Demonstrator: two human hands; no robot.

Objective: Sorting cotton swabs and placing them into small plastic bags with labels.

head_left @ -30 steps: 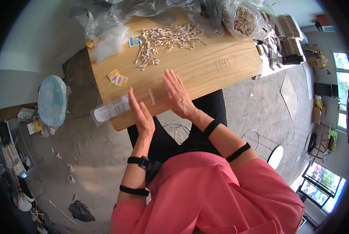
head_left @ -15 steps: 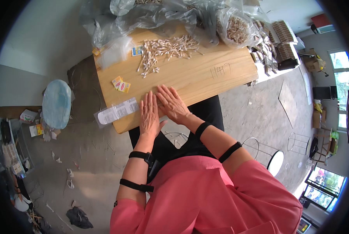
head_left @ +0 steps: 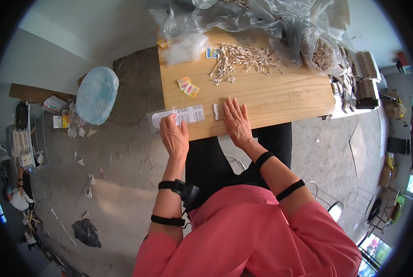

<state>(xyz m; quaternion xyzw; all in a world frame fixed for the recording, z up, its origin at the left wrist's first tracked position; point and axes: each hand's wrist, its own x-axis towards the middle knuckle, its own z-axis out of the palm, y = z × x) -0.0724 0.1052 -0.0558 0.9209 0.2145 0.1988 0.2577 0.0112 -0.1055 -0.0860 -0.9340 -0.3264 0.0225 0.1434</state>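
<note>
Swabs (head_left: 219, 111) abut your flat right hand (head_left: 237, 123); your curled left hand (head_left: 173, 139), pinch unclear, touches packaging (head_left: 190, 114) overhanging the nine-o'clock edge; tabletop (head_left: 273, 102) stretches toward two o'clock.

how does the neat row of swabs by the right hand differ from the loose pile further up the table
The row has its swabs lined up side by side; the pile has them lying at many angles. The row is small, while the pile holds far more swabs. The row lies right by the right hand; the pile lies apart from both hands. Both rest on the wooden table.
</note>
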